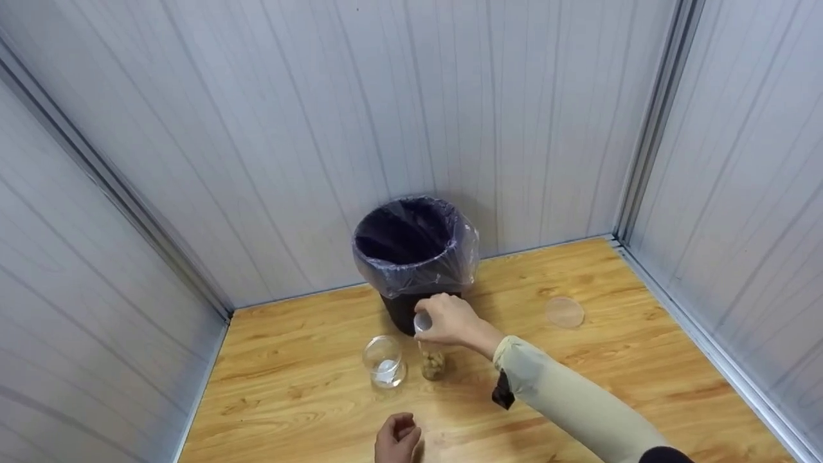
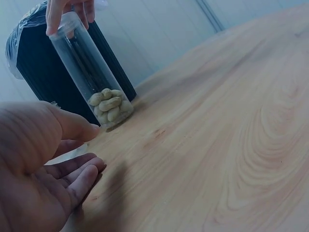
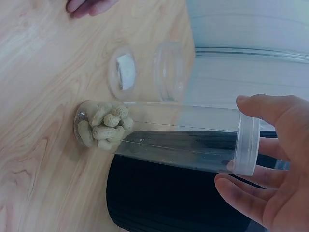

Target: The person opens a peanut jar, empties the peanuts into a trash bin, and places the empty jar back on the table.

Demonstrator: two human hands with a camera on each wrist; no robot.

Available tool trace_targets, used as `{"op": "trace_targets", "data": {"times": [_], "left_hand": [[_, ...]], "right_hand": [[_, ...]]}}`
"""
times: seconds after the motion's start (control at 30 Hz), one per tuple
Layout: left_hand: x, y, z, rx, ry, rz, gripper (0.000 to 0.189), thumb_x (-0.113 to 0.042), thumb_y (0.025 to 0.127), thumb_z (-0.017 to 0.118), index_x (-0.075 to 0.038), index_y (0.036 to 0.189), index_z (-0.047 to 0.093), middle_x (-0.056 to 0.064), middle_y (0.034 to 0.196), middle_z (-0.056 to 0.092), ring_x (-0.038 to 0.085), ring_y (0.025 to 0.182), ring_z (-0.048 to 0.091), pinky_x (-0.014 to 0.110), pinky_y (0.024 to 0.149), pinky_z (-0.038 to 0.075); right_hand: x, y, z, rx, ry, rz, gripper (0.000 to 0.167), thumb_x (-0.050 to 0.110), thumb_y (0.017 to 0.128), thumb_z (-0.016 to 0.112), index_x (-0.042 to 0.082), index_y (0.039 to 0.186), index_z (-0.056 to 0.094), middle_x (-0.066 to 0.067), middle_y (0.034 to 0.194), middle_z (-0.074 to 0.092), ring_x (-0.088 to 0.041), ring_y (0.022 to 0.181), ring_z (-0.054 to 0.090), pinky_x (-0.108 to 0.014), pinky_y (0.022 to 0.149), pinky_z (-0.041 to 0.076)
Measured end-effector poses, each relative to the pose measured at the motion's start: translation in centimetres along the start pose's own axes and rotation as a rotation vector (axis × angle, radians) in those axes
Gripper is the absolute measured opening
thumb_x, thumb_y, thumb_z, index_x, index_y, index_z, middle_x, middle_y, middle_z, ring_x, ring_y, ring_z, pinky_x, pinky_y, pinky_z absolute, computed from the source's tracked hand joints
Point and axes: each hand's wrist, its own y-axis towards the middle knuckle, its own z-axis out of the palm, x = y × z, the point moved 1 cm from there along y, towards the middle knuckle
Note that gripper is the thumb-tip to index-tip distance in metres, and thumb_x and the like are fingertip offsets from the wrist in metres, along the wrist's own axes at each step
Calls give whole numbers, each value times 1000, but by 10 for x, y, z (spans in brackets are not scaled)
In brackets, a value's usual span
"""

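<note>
A tall clear jar stands upright on the wooden surface, with several unshelled peanuts at its bottom. My right hand grips the translucent lid at the jar's top, thumb on one side and fingers on the other. Nearer to me, my left hand holds nothing, its fingers loosely curled and a short way from the jar. Left of the peanut jar is a wider clear container with a small white packet at its bottom.
Behind the jar, a black bin lined with a translucent purple bag stands against the back wall. A clear round disc lies on the wooden surface to the right. Panel walls close in both sides.
</note>
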Motion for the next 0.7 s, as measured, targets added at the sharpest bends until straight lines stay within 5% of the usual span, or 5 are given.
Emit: {"op": "trace_targets", "data": {"times": [0.17,0.4,0.53,0.7], "left_hand": [[-4,2,6,-4,-49,-1,29,6,89,62,17,114,52,18,100,61,21,87,60,30,75,53],[-18,9,26,-44,-352,-98,45,-15,104,45,13,138,34,23,114,55,26,92,63,40,76,55],[-25,14,35,-39,-469,-89,53,-23,105,44,9,144,27,24,123,51,27,97,62,41,78,55],[-26,16,38,-57,-497,-47,53,-20,103,48,7,145,29,26,127,49,32,102,62,44,85,54]], "right_hand": [[-7,-19,-9,-55,107,-19,42,34,72,80,8,104,71,-5,98,70,-24,90,65,-38,75,53],[-29,-54,-19,-82,301,74,41,30,73,82,8,106,70,-5,100,69,-22,90,63,-37,77,52],[-42,-72,-25,-105,375,158,41,32,76,82,11,109,69,-3,99,67,-22,87,61,-37,75,51],[-49,-89,-32,-115,468,217,40,32,77,82,15,111,68,-2,96,67,-21,79,62,-35,68,53]]}}
